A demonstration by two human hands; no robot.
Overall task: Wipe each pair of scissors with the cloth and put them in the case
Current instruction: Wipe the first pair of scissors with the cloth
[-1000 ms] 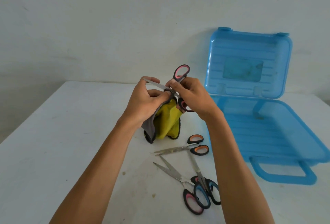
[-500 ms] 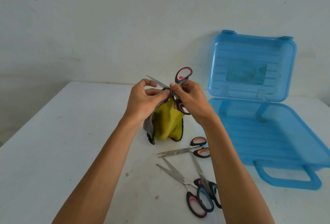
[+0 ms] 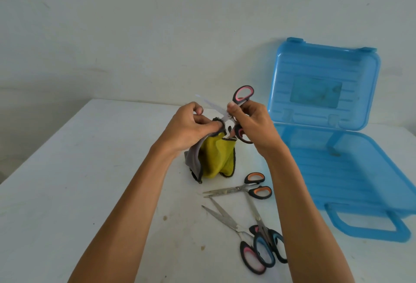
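Note:
My right hand (image 3: 252, 125) grips pink-handled scissors (image 3: 242, 94) by the handles, blades spread open above the table. My left hand (image 3: 189, 127) pinches a yellow and grey cloth (image 3: 213, 158) around the lower blade near the pivot; the cloth hangs down to the tabletop. The upper blade points up and left, bare. Three more pairs lie on the table: orange-handled scissors (image 3: 256, 187), blue-handled scissors (image 3: 267, 249) and another pink-handled pair (image 3: 249, 258). The open blue case (image 3: 351, 170) lies to the right, with nothing in it.
The case's lid (image 3: 324, 86) stands upright against the white wall. Its handle (image 3: 364, 224) points toward me. The white table (image 3: 78, 181) has a few small stains near the loose scissors.
The held scissors rose slightly and their upper blade swung farther up and left. The cloth in my left hand stays at the pivot. The view shifted a little.

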